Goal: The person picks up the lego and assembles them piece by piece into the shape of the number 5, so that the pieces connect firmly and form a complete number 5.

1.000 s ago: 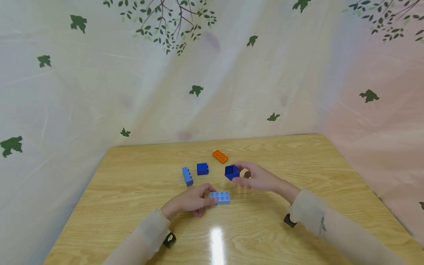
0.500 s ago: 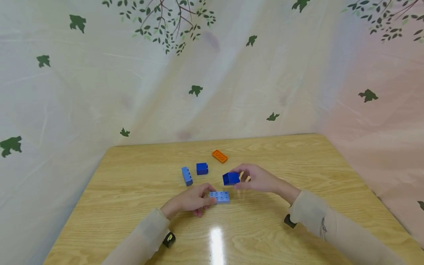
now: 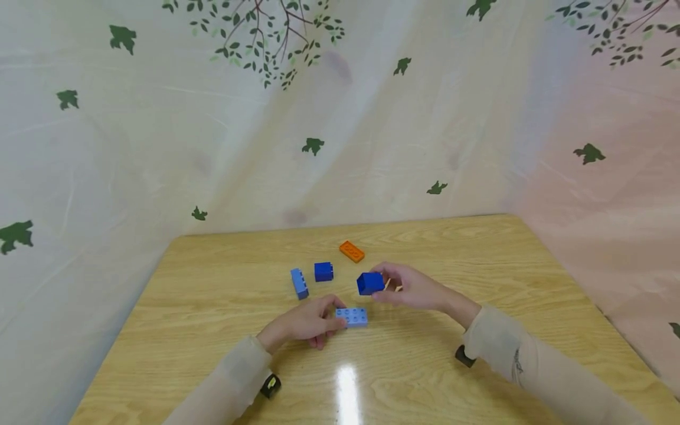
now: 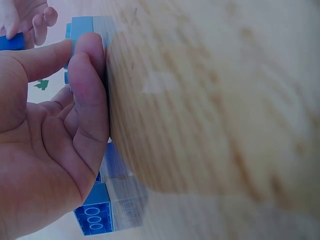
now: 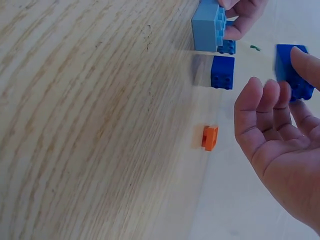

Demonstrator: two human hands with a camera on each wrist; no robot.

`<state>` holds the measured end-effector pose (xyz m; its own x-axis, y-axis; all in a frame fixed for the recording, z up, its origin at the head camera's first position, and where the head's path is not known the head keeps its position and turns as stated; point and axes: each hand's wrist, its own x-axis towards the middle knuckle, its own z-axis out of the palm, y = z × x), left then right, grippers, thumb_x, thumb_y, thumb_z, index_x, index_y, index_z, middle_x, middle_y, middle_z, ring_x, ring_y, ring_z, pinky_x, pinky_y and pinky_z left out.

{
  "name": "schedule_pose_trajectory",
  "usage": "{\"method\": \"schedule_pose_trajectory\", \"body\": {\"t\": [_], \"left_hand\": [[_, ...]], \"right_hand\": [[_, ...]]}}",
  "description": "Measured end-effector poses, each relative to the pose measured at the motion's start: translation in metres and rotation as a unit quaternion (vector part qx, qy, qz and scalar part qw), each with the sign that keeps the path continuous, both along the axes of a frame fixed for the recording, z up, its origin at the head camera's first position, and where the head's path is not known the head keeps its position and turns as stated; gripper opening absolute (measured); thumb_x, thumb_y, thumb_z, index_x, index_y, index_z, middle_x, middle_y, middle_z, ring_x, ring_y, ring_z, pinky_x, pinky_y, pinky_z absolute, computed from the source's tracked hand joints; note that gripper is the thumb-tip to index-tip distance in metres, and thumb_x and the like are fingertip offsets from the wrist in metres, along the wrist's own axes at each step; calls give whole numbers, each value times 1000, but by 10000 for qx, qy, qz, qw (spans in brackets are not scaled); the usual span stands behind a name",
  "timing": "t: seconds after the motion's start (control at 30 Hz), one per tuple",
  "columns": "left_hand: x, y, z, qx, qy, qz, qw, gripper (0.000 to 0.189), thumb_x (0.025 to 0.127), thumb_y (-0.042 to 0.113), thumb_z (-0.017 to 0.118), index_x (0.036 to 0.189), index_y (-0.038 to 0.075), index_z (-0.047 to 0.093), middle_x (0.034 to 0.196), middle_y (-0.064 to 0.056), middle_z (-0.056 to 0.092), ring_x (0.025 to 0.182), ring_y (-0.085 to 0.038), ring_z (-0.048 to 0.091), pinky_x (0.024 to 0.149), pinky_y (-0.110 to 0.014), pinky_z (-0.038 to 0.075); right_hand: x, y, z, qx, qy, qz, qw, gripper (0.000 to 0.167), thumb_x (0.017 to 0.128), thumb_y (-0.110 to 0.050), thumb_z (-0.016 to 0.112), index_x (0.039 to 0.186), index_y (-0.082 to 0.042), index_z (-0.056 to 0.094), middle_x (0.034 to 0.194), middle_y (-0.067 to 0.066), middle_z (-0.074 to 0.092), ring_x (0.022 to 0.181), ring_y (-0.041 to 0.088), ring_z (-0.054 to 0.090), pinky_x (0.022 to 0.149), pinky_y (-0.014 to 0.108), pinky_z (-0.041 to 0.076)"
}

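Two hands are at work over the tabletop (image 3: pixel 425 369). The right hand (image 3: pixel 414 288) pinches a navy brick (image 3: pixel 370 284) between thumb and fingers, clear of the surface. The brick's hollow end faces left and its studs point right, toward the palm. The left hand (image 3: pixel 310 321), nearer and to the left, has thumb and fingers closed on the left end of a pale brick (image 3: pixel 358 317). That one sits flat on the tabletop, its two rows of studs facing up. The navy brick is just to the far side of it and a little right, the two well short of touching.

Beyond the left hand, to the far left, a sky-blue brick (image 3: pixel 300 284) lies on its side, studs to the right. Just right of it and slightly farther is a dark cube (image 3: pixel 323 272), also with studs to the right. Farther back and right lies a thin orange piece (image 3: pixel 352 251), set at a slant and apart from the rest.

Both arms wear light sleeves (image 3: pixel 531 363), each with a black band (image 3: pixel 465 356) near the cuff. Past the far edge hangs a pale backdrop (image 3: pixel 255 177) printed with leafy branches and green shapes.
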<state>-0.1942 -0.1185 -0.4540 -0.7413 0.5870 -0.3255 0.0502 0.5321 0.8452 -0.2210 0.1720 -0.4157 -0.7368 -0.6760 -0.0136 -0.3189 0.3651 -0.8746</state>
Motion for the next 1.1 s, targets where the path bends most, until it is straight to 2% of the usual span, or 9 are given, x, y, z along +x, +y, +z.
{"method": "schedule_pose_trajectory", "body": {"t": [0.2,0.3,0.4,0.5,0.63,0.8,0.9,1.1], "left_hand": [[1,0,1,-34,76,-4,10000,37,101,35,65,129,14,54,79,-7,64,54,-20,62,50,-30,52],[1,0,1,-50,124,-17,9999,37,101,35,64,130,13,54,79,-7,64,54,-20,63,51,-31,53],[1,0,1,-63,135,-14,9999,37,102,35,64,130,13,54,79,-7,64,55,-20,63,52,-32,54],[1,0,1,-76,140,-2,9999,37,102,36,64,130,13,54,79,-7,65,56,-21,63,52,-33,54],[2,0,1,-84,148,15,9999,38,101,36,64,130,13,55,80,-6,65,56,-21,63,52,-33,54],[1,1,1,-82,175,12,9998,38,101,35,64,130,13,55,80,-6,65,56,-20,63,52,-33,55],[1,1,1,-82,185,11,9998,37,101,35,64,130,13,55,80,-7,65,56,-20,64,52,-33,55],[2,0,0,-89,236,10,9997,37,102,34,64,130,12,55,79,-7,65,56,-21,64,52,-34,55]], "right_hand": [[0,-2,-6,80,277,-57,9996,43,92,-19,78,130,-8,61,89,7,55,84,22,57,71,29,50],[1,-5,-10,79,398,76,9991,41,91,-15,79,128,-7,63,90,8,56,84,22,56,74,29,49],[2,-7,-14,80,352,229,9991,40,92,-15,77,128,-8,63,101,6,60,88,21,60,78,30,54],[3,-9,-17,137,343,278,9989,38,94,-19,75,129,-10,61,105,5,61,86,20,62,75,30,55],[4,-12,-20,148,299,228,9992,39,96,-19,74,130,-9,59,91,4,59,76,17,57,64,25,47],[8,-16,-20,156,86,284,9994,40,96,-18,72,132,-6,58,86,3,59,73,17,56,63,23,47],[11,-19,-20,183,-79,338,9992,42,97,-19,72,133,-3,57,86,4,62,73,21,59,64,26,50],[12,-20,-19,119,-641,298,9974,43,99,-18,69,135,0,54,90,11,68,77,36,67,70,45,60]]}}
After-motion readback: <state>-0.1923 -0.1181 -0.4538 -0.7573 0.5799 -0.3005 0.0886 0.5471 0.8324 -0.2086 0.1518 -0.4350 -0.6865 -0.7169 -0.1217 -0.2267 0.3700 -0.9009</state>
